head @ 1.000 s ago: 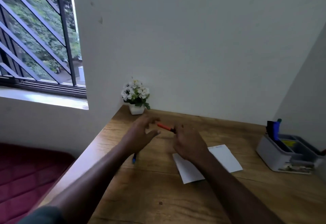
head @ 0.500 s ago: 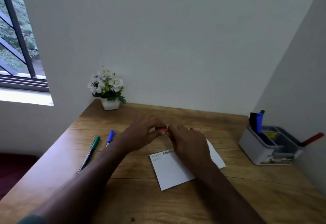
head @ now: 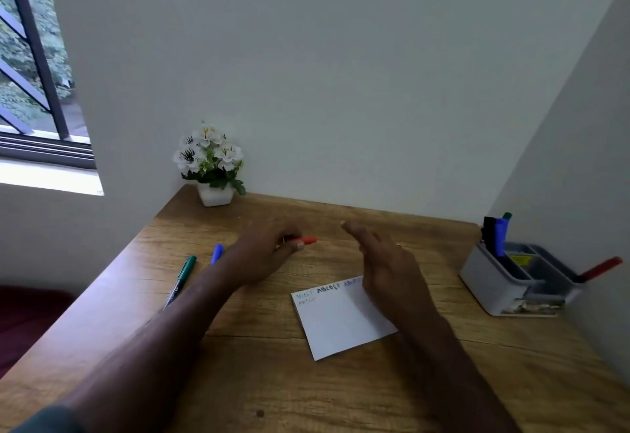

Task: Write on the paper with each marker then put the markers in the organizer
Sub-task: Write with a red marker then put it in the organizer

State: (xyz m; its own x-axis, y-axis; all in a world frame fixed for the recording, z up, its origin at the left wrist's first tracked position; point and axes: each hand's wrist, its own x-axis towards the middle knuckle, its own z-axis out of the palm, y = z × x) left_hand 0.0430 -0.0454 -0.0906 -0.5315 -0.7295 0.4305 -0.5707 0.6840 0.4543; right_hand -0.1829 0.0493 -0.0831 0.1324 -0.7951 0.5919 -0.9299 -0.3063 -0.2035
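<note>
My left hand (head: 269, 252) grips an orange marker (head: 308, 240) above the middle of the wooden desk; its orange end sticks out to the right of my fingers. My right hand (head: 385, 262) hovers to the right of it with straight fingers, holding nothing, over the top right part of the white paper (head: 337, 320). The paper bears a few short lines of letters along its top edge. A green marker (head: 182, 276) and a blue marker (head: 217, 253) lie on the desk to the left of my left arm. The grey organizer (head: 491, 289) stands at the right.
The organizer holds black, blue and green markers upright at its back, and a red marker (head: 601, 269) leans out to the right. A white pot of flowers (head: 213, 166) sits in the desk's far left corner. Walls close the back and the right side.
My hands were together on the orange marker; now my right hand has let go and moved away to the right, fingers straight. The left hand keeps the marker. The view swung right.
</note>
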